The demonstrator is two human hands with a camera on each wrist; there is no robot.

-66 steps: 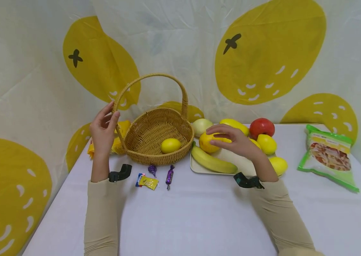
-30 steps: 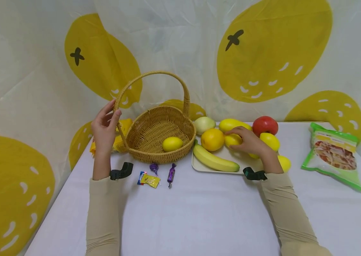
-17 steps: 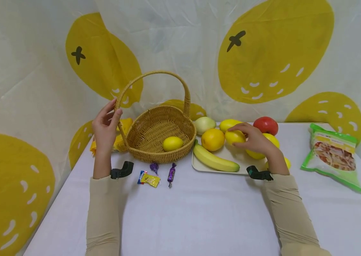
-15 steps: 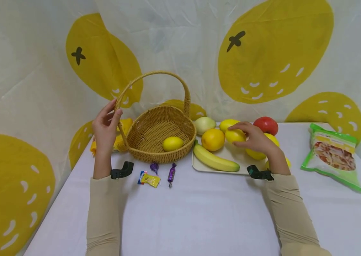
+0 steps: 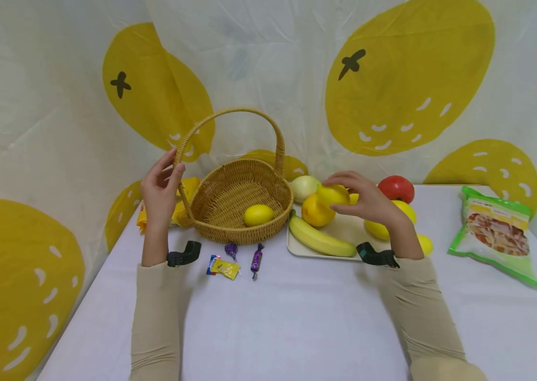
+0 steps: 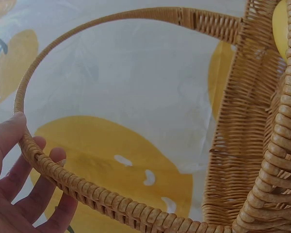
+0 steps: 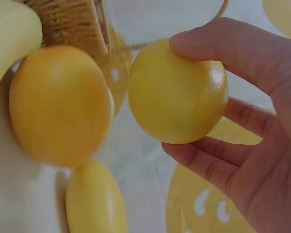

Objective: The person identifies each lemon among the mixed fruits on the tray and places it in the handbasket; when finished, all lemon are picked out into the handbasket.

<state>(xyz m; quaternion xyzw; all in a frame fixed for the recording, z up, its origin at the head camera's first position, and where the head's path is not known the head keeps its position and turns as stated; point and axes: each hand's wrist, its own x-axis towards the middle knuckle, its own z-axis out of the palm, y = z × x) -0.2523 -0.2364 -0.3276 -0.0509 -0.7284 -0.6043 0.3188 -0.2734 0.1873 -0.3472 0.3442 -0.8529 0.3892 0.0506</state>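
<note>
My left hand point(image 5: 160, 193) holds the left side of the wicker basket's arched handle point(image 5: 232, 110), the thumb in front and the fingers behind. In the left wrist view the thumb point(image 6: 7, 133) presses on the woven handle. The basket point(image 5: 244, 236) tilts toward me with one lemon point(image 5: 258, 215) inside. My right hand point(image 5: 368, 201) pinches another lemon point(image 5: 332, 194) between thumb and fingers. This lemon is raised above the tray point(image 5: 348, 228) and partly covers the orange point(image 5: 315, 212) in the head view. The right wrist view shows the held lemon point(image 7: 177, 99) apart from the orange.
A banana point(image 5: 320, 241), a pale green fruit point(image 5: 303, 188), a red fruit point(image 5: 396, 188) and several yellow fruits are at the tray. Wrapped candies point(image 5: 224, 268) lie before the basket. A green-edged food bag point(image 5: 494, 233) lies right; a yellow packet point(image 5: 184, 203) sits behind the left hand.
My right hand reached over past the orange, took hold of a lemon on the tray, lifted it and moved left toward the basket. The left hand keeps holding the handle.
</note>
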